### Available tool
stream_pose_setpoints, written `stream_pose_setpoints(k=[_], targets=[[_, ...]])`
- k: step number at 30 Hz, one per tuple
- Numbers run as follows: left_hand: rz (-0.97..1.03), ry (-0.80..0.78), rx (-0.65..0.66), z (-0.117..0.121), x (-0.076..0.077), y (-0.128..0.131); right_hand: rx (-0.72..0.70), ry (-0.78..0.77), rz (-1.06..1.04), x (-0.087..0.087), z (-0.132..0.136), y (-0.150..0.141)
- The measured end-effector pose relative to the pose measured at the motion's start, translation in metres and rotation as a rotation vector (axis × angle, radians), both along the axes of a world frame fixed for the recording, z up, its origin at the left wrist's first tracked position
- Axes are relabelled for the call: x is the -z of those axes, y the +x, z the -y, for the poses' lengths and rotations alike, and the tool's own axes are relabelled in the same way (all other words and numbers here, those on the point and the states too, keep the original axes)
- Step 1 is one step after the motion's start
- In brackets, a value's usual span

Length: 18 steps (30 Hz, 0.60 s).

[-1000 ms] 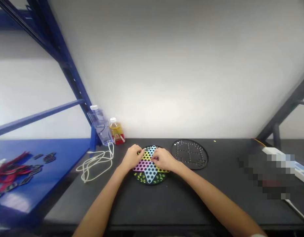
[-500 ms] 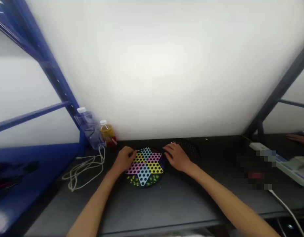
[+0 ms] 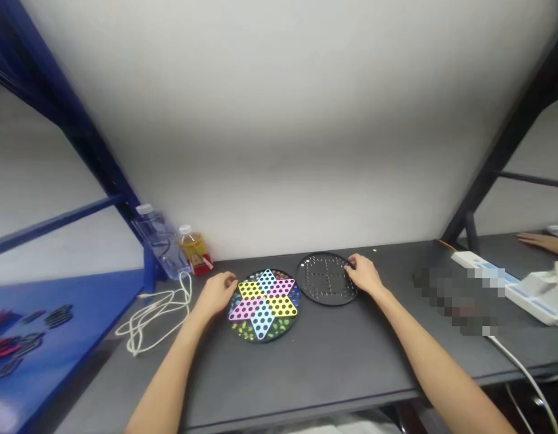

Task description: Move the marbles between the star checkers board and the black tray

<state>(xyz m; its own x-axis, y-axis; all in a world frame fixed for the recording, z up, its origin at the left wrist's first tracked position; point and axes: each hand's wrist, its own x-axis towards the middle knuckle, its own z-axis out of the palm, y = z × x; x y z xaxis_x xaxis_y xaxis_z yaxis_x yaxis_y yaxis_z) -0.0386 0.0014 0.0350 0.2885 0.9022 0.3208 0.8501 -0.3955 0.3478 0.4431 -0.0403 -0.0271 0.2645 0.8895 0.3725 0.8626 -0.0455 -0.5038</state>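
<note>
A round Chinese checkers board (image 3: 263,305) lies flat on the dark table, its star of blue, pink and yellow points ringed by compartments of small coloured pieces. My left hand (image 3: 218,292) is at its upper left rim, the fingers curled and closed against the edge. To the right of the board lies a black round lid (image 3: 326,278) with lines and small marks across its face. My right hand (image 3: 365,275) pinches the lid's right rim between thumb and fingers. The fingertips under the rim are hidden.
A white cable (image 3: 156,319) lies coiled at left, near a clear plastic jug (image 3: 163,244) and a yellow-red bottle (image 3: 195,250). On the right are a white power strip (image 3: 527,301) and a pixelated object (image 3: 455,301). Another person's hand (image 3: 538,241) rests at far right.
My right hand has moved right, from above the gap between board and lid to the lid's right rim, uncovering the lid. My left hand stays by the board's rim.
</note>
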Motion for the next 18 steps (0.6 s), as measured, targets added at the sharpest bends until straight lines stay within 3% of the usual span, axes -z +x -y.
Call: stream_pose_setpoints(k=[5,8,13,18], targets=[[0.036,-0.066,0.059,0.005,-0.006,-0.002,-0.041,0.062,-0.063,0.004,-0.001,-0.005],[0.053,-0.073,0.103,0.009,-0.009,0.003,-0.049,0.090,-0.209,0.000,-0.001,-0.004],[0.100,-0.052,0.119,0.009,-0.005,0.008,-0.046,0.171,-0.612,-0.015,0.002,-0.002],[0.135,-0.082,0.065,0.008,-0.001,0.010,-0.274,0.200,-1.111,-0.049,0.018,-0.010]])
